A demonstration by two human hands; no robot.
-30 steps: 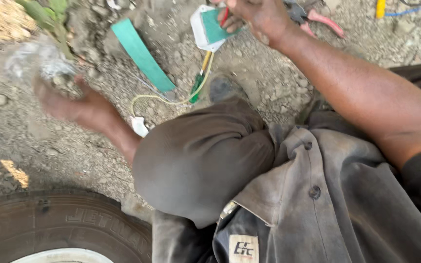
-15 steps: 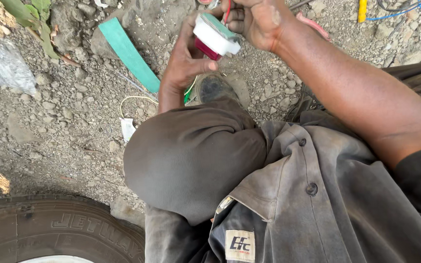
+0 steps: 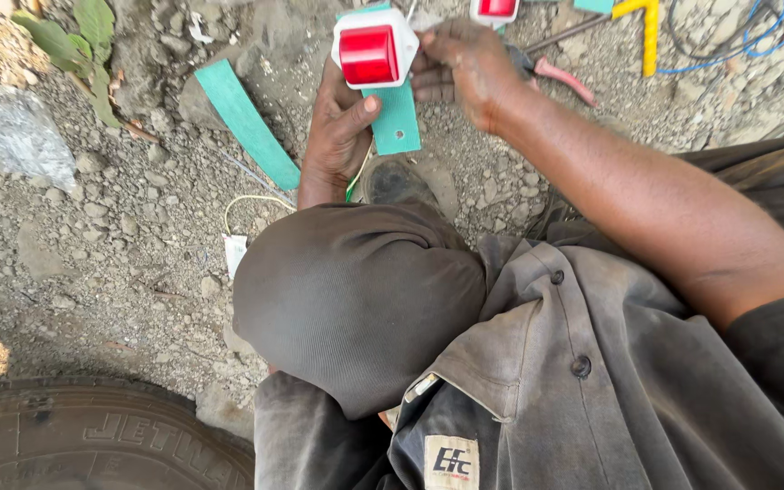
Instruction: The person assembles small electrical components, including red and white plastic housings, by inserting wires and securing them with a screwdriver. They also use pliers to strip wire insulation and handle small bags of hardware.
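My left hand (image 3: 338, 136) is clamped around the red lamp in its white housing (image 3: 372, 50), thumb pressing its green mounting strip (image 3: 396, 118), held up above my bent knee (image 3: 360, 299). My right hand (image 3: 465, 68) pinches the housing's right edge; I judge I am fitting lamp to strip, and seating it squarely calls for steady pressure.

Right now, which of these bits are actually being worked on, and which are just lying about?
In hand:
left hand
right hand
red lamp in white housing
green bracket strip

Lying about:
second red lamp
loose green strip
pliers
tyre
plastic scrap
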